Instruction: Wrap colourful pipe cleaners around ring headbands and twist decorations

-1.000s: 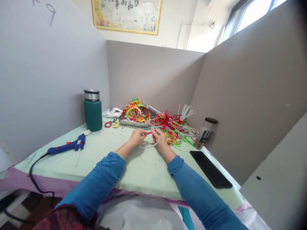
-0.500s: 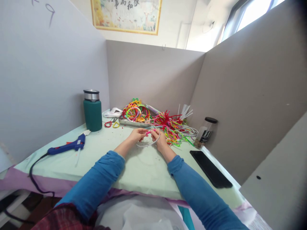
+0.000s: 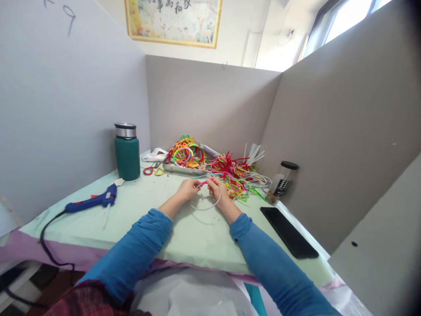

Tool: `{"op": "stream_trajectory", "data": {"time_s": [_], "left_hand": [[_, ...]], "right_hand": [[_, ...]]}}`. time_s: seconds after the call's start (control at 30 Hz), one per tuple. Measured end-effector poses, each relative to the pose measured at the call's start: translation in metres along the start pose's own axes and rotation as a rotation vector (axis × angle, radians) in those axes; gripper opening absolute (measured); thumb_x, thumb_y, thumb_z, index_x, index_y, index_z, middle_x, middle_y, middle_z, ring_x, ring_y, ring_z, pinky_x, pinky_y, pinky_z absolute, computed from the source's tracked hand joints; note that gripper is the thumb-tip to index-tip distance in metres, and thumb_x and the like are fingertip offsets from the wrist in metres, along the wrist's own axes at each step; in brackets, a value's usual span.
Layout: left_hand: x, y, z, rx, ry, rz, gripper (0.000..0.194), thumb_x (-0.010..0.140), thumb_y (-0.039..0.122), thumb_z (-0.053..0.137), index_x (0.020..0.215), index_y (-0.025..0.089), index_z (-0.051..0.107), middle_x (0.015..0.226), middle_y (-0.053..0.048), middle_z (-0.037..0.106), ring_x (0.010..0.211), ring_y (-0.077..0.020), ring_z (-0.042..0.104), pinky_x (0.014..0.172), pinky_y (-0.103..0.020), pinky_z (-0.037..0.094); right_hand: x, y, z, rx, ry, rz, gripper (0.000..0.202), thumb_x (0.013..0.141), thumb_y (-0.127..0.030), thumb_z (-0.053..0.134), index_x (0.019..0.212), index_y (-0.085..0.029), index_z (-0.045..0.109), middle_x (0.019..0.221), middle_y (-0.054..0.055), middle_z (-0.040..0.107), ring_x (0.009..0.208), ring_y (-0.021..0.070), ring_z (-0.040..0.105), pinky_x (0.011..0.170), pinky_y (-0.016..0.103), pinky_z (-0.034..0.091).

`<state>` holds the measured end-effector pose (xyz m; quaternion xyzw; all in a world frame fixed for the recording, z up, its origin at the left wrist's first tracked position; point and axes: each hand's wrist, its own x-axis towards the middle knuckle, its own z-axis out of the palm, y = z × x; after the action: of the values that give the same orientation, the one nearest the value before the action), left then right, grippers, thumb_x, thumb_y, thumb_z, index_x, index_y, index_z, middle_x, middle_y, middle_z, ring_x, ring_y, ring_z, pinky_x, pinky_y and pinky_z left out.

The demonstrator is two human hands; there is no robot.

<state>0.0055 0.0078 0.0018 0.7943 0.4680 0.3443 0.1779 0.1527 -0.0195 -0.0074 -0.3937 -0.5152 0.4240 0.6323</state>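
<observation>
Between my two hands, over the middle of the table, is a short pink fuzzy piece (image 3: pixel 203 183). My left hand (image 3: pixel 188 189) pinches its left end, and my right hand (image 3: pixel 217 191) has its fingers closed on the right end. A thin pale grey wire (image 3: pixel 207 209) curves in a loop below my hands, rising past my right hand. Just behind them lies a heap of coloured pipe cleaners (image 3: pixel 230 169), red, green, yellow and pink.
A metal tray (image 3: pixel 184 170) holds coloured rings. Scissors (image 3: pixel 153 170) lie left of it. A green bottle (image 3: pixel 127 158) and blue glue gun (image 3: pixel 92 202) are at left; a clear jar (image 3: pixel 281 184) and black phone (image 3: pixel 289 232) at right. Grey partitions (image 3: pixel 210 101) surround the table (image 3: pixel 138 219).
My left hand has turned and its fingers have closed in more. The wire loop hangs lower and wider below my hands. My right hand has barely moved.
</observation>
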Motion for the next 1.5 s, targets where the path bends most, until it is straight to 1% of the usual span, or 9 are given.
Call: {"op": "stream_trajectory", "data": {"time_s": [0.2,0.33,0.47,0.63,0.83,0.97,1.17,1.33,1.5], "left_hand": [[0.002,-0.006,0.001,0.192,0.048,0.075,0.02,0.077,0.024,0.056,0.083,0.019,0.075,0.082,-0.005,0.072,0.07,-0.0159,0.059,0.067,-0.024,0.041],[-0.001,-0.004,0.0,0.187,0.065,0.055,0.019,0.078,0.028,0.057,0.082,0.019,0.073,0.082,-0.006,0.072,0.073,-0.0173,0.061,0.068,-0.025,0.042],[-0.004,0.001,-0.002,0.146,0.13,0.031,0.021,0.076,0.023,0.06,0.095,0.02,0.068,0.09,-0.003,0.072,0.076,-0.0155,0.062,0.069,-0.024,0.043],[-0.005,0.004,-0.003,0.135,0.146,0.067,0.013,0.077,0.026,0.061,0.086,0.019,0.068,0.085,-0.003,0.071,0.069,-0.0145,0.061,0.069,-0.025,0.043],[-0.005,0.006,-0.004,0.096,0.112,0.038,0.018,0.08,0.029,0.059,0.083,0.019,0.073,0.078,-0.004,0.072,0.069,-0.0153,0.062,0.066,-0.025,0.043],[-0.006,0.008,-0.005,0.041,0.091,-0.021,0.021,0.081,0.033,0.058,0.081,0.019,0.074,0.072,-0.003,0.071,0.066,-0.0149,0.063,0.061,-0.023,0.042],[-0.004,0.007,-0.005,-0.022,0.152,-0.059,0.018,0.078,0.033,0.062,0.081,0.018,0.071,0.074,-0.004,0.071,0.062,-0.0131,0.062,0.059,-0.022,0.043],[0.0,0.003,-0.003,-0.239,0.052,-0.179,0.018,0.077,0.031,0.063,0.077,0.014,0.069,0.066,-0.003,0.068,0.051,-0.0097,0.057,0.05,-0.02,0.042],[-0.003,0.009,-0.005,-0.477,-0.018,-0.274,0.016,0.074,0.027,0.065,0.078,0.011,0.068,0.065,-0.002,0.065,0.044,-0.006,0.048,0.041,-0.018,0.037]], "right_hand": [[-0.001,-0.001,0.001,-0.011,-0.001,0.012,0.031,0.065,-0.043,0.067,0.059,-0.02,0.048,0.052,-0.005,0.045,0.043,0.0074,0.031,0.044,0.025,0.019],[-0.001,-0.002,0.002,-0.041,-0.011,0.009,0.031,0.066,-0.042,0.066,0.057,-0.02,0.048,0.05,-0.005,0.044,0.042,0.0075,0.03,0.044,0.026,0.018],[-0.002,-0.002,0.002,-0.059,-0.012,0.004,0.031,0.067,-0.043,0.065,0.056,-0.02,0.048,0.049,-0.005,0.042,0.042,0.008,0.03,0.043,0.026,0.019],[-0.001,-0.001,0.0,-0.067,0.015,0.0,0.031,0.066,-0.044,0.064,0.055,-0.02,0.048,0.049,-0.005,0.043,0.042,0.0081,0.03,0.043,0.026,0.02],[0.002,0.003,0.0,-0.068,0.045,0.021,0.031,0.065,-0.044,0.065,0.054,-0.02,0.047,0.048,-0.005,0.042,0.041,0.008,0.029,0.042,0.026,0.017],[0.001,0.001,0.0,-0.059,0.043,-0.001,0.031,0.065,-0.043,0.065,0.055,-0.02,0.047,0.048,-0.005,0.043,0.042,0.008,0.029,0.043,0.026,0.018],[0.001,0.001,0.0,-0.136,0.056,-0.087,0.033,0.068,-0.044,0.065,0.053,-0.02,0.048,0.048,-0.004,0.042,0.044,0.0089,0.032,0.043,0.025,0.021],[0.003,0.005,-0.002,-0.178,0.068,-0.107,0.031,0.068,-0.045,0.066,0.055,-0.02,0.052,0.049,-0.003,0.046,0.048,0.0109,0.037,0.044,0.024,0.024],[0.005,0.008,-0.005,-0.198,0.045,-0.135,0.029,0.071,-0.043,0.065,0.057,-0.02,0.053,0.051,-0.002,0.048,0.05,0.0117,0.039,0.046,0.025,0.026]]}}
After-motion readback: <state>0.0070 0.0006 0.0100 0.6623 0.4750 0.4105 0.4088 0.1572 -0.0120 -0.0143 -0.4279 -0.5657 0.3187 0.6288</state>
